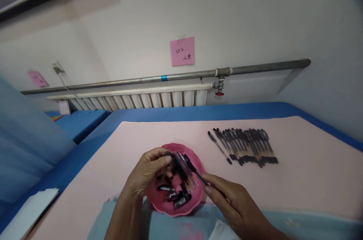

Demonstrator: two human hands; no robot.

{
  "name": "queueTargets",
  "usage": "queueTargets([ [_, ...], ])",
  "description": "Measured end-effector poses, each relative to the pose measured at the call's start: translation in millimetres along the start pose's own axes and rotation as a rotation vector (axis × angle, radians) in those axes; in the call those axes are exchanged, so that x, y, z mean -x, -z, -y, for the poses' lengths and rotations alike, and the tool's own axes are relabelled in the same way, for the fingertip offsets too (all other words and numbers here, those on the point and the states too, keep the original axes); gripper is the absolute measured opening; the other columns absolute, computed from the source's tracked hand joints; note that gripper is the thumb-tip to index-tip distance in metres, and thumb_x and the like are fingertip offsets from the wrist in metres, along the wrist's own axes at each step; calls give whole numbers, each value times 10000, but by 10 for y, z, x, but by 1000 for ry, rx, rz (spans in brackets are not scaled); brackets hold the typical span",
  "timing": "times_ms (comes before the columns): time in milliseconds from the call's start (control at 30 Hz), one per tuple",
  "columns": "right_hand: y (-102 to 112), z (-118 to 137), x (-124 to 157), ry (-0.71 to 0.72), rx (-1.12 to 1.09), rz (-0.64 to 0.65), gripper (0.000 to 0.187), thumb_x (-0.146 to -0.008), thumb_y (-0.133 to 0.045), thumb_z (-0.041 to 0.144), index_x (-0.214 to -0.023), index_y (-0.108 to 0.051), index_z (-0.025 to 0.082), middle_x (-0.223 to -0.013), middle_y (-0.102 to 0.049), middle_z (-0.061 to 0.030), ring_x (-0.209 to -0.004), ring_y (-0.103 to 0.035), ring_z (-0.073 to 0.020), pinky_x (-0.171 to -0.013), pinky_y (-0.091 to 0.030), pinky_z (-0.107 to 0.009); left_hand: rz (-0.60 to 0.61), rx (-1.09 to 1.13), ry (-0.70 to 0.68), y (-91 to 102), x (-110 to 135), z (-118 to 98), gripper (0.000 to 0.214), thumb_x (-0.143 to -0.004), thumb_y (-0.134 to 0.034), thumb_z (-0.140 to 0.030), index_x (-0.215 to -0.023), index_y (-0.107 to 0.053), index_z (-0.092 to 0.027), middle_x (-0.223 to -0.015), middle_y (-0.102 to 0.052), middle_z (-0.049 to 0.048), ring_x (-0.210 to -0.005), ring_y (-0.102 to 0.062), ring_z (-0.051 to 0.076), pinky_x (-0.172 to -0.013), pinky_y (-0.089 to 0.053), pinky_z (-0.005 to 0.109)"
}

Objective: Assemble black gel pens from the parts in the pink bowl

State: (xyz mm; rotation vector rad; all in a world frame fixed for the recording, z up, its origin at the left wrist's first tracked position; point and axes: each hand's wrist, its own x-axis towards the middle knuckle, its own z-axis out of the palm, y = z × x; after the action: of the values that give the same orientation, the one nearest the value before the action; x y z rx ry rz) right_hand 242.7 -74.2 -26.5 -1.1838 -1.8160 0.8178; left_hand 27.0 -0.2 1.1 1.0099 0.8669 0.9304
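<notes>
A scalloped pink plate sits at the near edge of the pink surface, with black pen caps, clear barrels and other pen parts in it. Over its left side is my left hand, fingers closed on dark small parts that I cannot make out. My right hand, at the plate's right rim, pinches a black pen that slants up and left over the plate. Farther right, a row of capped black pens lies side by side, apart from both hands.
The pink sheet covers a blue-edged table. White paper or a board lies at the left, near a blue curtain. Behind are a radiator, a pipe with a red valve and a pink note.
</notes>
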Motion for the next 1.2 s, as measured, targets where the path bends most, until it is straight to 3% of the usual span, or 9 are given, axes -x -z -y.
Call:
queueTargets([
  [500, 10, -67, 5, 73, 72, 87, 325, -886, -448, 312, -1149, -607, 205, -1011, -697, -92, -896, -654, -196, -773, -517, -297, 62, -114, 80, -48, 6, 27, 214, -647, -744, -272, -794, -671, -135, -617, -625, -5, -470, -542, 72, -485, -422, 189],
  [633, -9, -59, 1, 11, 132, 85, 298, -878, -456, 309, -1118, -598, 203, -856, -699, -51, -741, -640, -160, -667, -493, -253, 64, -129, 108, -56, -6, 46, 227, -633, -751, -256, -806, -663, -137, -645, -637, -1, -484, -543, 70, -489, -428, 190],
  [767, -41, -44, 7, -79, 255, 41, 188, -862, -474, 313, -959, -592, 205, -589, -592, 32, -504, -520, -112, -485, -382, -206, 22, -57, 106, -99, -41, 74, 238, -622, -759, -247, -785, -622, -140, -644, -633, -9, -462, -534, 62, -479, -429, 187],
  [867, -49, -28, 13, -65, 285, 19, 164, -868, -466, 318, -878, -582, 204, -600, -573, 29, -505, -497, -105, -476, -355, -201, -7, 36, 103, -136, -65, 91, 245, -603, -774, -233, -738, -593, -137, -609, -616, -19, -479, -549, 68, -484, -439, 180],
  [1033, -60, -17, 23, -49, 281, -18, 190, -876, -456, 338, -912, -587, 206, -628, -593, 13, -513, -501, -114, -494, -368, -214, -51, 126, 104, -165, -84, 119, 222, -596, -779, -191, -723, -607, -129, -698, -658, 4, -561, -591, 75, -586, -497, 204],
  [1200, -58, -8, 20, -112, 141, 8, 224, -883, -434, 359, -903, -604, 214, -677, -621, 1, -588, -546, -131, -553, -400, -227, -55, 99, 50, -179, -94, 135, 234, -593, -774, -179, -756, -613, -131, -698, -652, 1, -561, -581, 79, -573, -483, 205],
])
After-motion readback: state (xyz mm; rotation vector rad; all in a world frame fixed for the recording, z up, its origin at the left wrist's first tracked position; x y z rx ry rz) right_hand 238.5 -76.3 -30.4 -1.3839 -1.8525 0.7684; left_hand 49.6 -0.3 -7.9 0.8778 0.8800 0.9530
